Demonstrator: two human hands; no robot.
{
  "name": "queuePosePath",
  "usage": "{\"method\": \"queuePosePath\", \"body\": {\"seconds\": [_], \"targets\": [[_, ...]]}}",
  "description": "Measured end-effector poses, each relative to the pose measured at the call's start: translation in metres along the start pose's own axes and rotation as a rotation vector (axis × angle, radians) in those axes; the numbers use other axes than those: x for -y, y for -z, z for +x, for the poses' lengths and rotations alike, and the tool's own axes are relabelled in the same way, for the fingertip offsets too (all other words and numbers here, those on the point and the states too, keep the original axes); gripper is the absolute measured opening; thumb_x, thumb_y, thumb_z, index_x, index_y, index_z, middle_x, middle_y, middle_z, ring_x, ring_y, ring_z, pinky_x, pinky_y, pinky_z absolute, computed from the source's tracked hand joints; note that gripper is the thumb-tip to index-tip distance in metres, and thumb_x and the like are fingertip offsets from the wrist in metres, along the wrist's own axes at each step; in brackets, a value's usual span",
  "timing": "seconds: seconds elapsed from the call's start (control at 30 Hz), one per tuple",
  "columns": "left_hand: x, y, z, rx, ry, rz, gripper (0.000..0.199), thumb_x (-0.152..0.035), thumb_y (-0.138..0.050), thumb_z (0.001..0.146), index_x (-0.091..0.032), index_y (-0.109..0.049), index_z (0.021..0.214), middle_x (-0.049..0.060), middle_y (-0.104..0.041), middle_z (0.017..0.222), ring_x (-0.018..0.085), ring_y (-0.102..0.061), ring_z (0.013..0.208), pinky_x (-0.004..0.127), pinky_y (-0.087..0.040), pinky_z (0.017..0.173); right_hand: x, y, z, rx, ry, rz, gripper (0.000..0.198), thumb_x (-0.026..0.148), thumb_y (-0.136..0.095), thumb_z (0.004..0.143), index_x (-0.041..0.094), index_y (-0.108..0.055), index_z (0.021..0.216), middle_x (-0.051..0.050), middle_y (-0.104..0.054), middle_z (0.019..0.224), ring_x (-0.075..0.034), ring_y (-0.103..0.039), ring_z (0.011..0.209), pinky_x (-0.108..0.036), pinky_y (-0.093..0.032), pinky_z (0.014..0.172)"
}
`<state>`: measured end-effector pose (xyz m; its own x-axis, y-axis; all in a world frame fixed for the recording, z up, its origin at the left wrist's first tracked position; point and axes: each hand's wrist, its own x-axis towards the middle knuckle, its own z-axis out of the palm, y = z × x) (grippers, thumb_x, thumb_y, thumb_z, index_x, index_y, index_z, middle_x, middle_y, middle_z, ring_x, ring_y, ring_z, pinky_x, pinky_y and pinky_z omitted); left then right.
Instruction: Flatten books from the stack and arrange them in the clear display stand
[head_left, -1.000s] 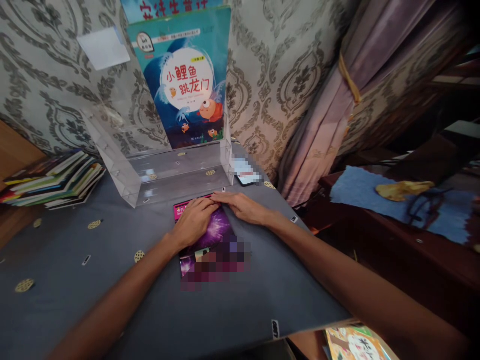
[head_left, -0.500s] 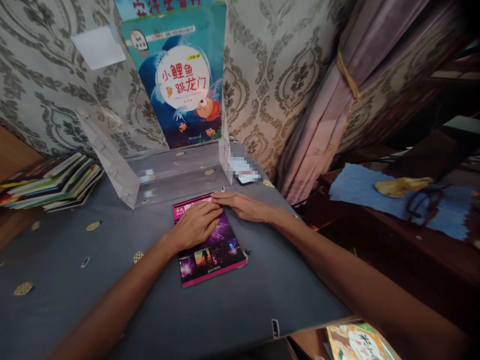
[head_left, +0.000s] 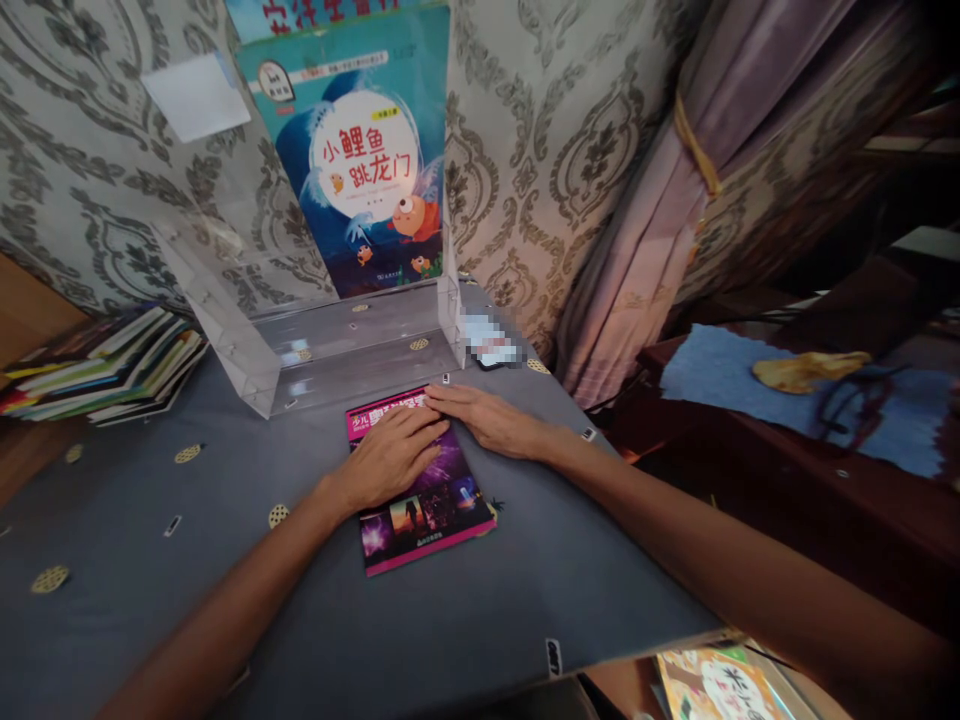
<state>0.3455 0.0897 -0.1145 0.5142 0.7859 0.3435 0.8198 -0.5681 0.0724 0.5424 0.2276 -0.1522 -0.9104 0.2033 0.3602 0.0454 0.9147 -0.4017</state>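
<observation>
A book with a purple and pink cover (head_left: 427, 515) lies flat on the grey patterned tablecloth (head_left: 465, 620). Across its upper half rests my left hand (head_left: 394, 450), palm down with fingers stretched out toward the right edge. My right hand (head_left: 491, 418) lies along the book's upper right edge, fingers extended, its fingertips close to those of the left hand. Neither hand grasps the book. Just beyond it stands a clear acrylic rack (head_left: 360, 345), holding an upright blue picture book (head_left: 367, 160) with orange fish on the cover.
A pile of books (head_left: 105, 365) lies at the table's left. Right of the rack is a phone (head_left: 491, 340) with a blurred screen. A purple curtain (head_left: 630, 270) hangs behind. Lower right, another book (head_left: 720, 685) sits below the table edge; a blue cloth (head_left: 705, 370) lies farther right.
My left hand has shifted slightly down and left on the cover, showing more of the title. The right hand stays at the book's edge, nearly unmoved.
</observation>
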Motion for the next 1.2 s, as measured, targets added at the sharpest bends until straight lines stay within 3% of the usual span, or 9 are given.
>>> {"method": "queuePosePath", "body": {"seconds": [0.33,0.53,0.77,1.2], "targets": [[-0.001,0.006,0.002,0.068,-0.046,-0.035,0.040,-0.032,-0.038,0.106,-0.011,-0.060,0.131,0.014,-0.067,0.128,0.026,-0.061,0.121,0.046,-0.047,0.107,0.005,0.002,0.000,0.002,-0.027,-0.045,0.060,0.001,-0.040,0.088,0.014,-0.052,0.145,-0.015,-0.049,0.154,-0.021,-0.043,0.145,-0.046,-0.037,0.120],[-0.002,0.006,0.002,0.093,-0.025,-0.039,0.042,-0.037,-0.035,0.106,-0.014,-0.058,0.134,0.014,-0.066,0.129,0.026,-0.059,0.123,0.048,-0.047,0.108,0.005,0.002,0.000,0.004,-0.033,-0.051,0.064,0.000,-0.040,0.088,0.020,-0.050,0.147,-0.011,-0.048,0.155,-0.019,-0.041,0.146,-0.046,-0.036,0.121],[-0.002,0.005,0.000,0.102,-0.003,-0.075,0.044,-0.038,-0.036,0.106,-0.015,-0.056,0.137,0.014,-0.063,0.135,0.026,-0.056,0.129,0.049,-0.044,0.111,0.011,0.006,0.005,0.054,-0.084,-0.113,0.065,0.002,-0.040,0.088,0.019,-0.044,0.151,-0.013,-0.043,0.158,-0.021,-0.039,0.147,-0.048,-0.035,0.119],[-0.003,0.007,0.000,0.102,-0.010,-0.065,0.042,-0.039,-0.041,0.105,-0.016,-0.056,0.136,0.014,-0.064,0.133,0.027,-0.057,0.126,0.050,-0.044,0.110,0.010,0.003,0.016,0.003,-0.118,-0.087,0.055,0.004,-0.046,0.088,0.018,-0.056,0.140,-0.016,-0.054,0.148,-0.028,-0.052,0.134,-0.054,-0.043,0.110]]}}
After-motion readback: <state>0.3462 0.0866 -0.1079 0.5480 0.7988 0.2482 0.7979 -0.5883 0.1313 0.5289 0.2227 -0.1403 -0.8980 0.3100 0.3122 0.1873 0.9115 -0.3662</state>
